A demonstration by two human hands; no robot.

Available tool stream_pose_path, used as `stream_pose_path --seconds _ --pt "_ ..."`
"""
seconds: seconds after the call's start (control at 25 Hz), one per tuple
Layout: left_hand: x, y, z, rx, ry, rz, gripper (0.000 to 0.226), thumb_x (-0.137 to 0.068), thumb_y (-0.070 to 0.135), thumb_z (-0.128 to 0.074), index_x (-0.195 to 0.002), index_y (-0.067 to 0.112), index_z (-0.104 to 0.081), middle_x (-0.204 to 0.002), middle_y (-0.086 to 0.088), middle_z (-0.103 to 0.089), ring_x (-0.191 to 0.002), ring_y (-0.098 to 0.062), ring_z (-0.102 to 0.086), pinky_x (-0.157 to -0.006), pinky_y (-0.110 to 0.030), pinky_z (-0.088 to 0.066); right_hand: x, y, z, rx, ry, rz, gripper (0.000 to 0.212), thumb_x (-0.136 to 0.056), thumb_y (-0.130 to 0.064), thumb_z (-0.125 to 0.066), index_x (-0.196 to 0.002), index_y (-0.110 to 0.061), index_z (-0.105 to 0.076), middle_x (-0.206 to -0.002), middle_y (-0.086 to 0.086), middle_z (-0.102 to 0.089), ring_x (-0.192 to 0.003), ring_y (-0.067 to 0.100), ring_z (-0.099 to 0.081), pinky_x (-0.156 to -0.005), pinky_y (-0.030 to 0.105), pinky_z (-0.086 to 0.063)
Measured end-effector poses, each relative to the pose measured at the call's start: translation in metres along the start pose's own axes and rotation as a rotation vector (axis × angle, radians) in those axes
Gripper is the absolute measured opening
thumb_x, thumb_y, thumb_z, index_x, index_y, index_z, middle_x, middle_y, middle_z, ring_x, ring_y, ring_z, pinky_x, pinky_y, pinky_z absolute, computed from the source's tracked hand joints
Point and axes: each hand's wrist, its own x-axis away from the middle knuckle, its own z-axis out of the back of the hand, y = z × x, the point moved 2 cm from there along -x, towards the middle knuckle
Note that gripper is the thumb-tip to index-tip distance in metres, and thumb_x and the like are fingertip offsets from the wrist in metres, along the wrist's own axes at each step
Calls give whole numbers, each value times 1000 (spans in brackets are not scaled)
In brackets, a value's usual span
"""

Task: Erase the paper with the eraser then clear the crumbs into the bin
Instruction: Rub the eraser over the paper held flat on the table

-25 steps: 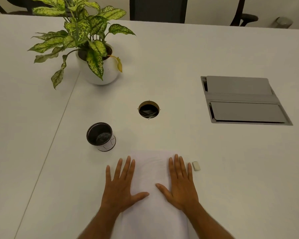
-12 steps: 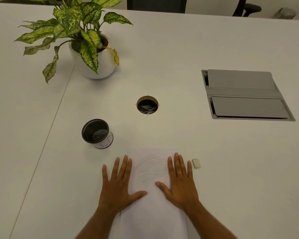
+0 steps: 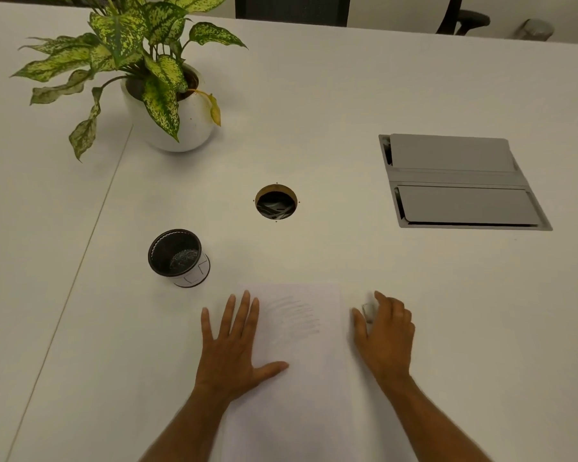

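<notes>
White paper [image 3: 301, 361], one sheet, lies flat on the near middle of the table [image 3: 447, 311], with faint grey pencil strokes on its far half. My left hand [image 3: 234, 348] rests palm down on the sheet's left edge, fingers spread and straight, thumb pointing right across the paper; it grasps nothing and only presses the sheet flat.

My right hand [image 3: 386, 338] is off the sheet, just beside its right edge. Its fingers are curled, and the thumb and forefinger are closing around the eraser [image 3: 367, 310], a small pale block on the table near the sheet's far right corner. The thumb and fingertips touch the eraser; motion blur prevents me from confirming whether it is firmly pinched or has left the table.

Containers, counted: one small black mesh bin [image 3: 178, 256] stands upright to the left of the paper, a little farther away, clear of my left hand. Its bottom shows a pale glint; contents cannot be identified. One white round pot [image 3: 184, 128] at far left holds one green-and-yellow leafy plant [image 3: 127, 51].

Fixtures in the table: one round cable hole [image 3: 276, 201] beyond the paper, with cables visible inside, and one grey hatch [image 3: 457, 183] with two flaps, both closed, at far right.
</notes>
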Motion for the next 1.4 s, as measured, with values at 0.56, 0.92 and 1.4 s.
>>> stream_pose_path --seconds 0.56,0.92,1.4 --pt "-47 60 -14 114 -66 1 116 -63 102 -22 -157 34 -17 -167 -12 -10 -152 -38 -9 -111 -75 -4 31 -43 -10 -182 -212 447 33 -92 -32 -48 -109 -17 -72 -101 -4 -70 -88 11 -64 -72 25 -56" --pt "-54 63 -24 83 -40 48 124 -53 106 -23 -156 42 5 -167 -12 6 -152 -40 7 -109 -77 9 50 -34 -9 -149 -312 442 31 -91 -28 -50 -96 -9 -73 -90 2 -69 -80 18 -66 -65 27 -57" --pt "-57 63 -22 78 -112 66 125 -53 105 -31 -146 46 31 -160 -8 36 -146 -37 32 -107 -75 18 45 -40 -9 -88 -257 513 17 -65 -4 -81 -81 -7 -76 -75 1 -67 -67 20 -62 -53 25 -53"
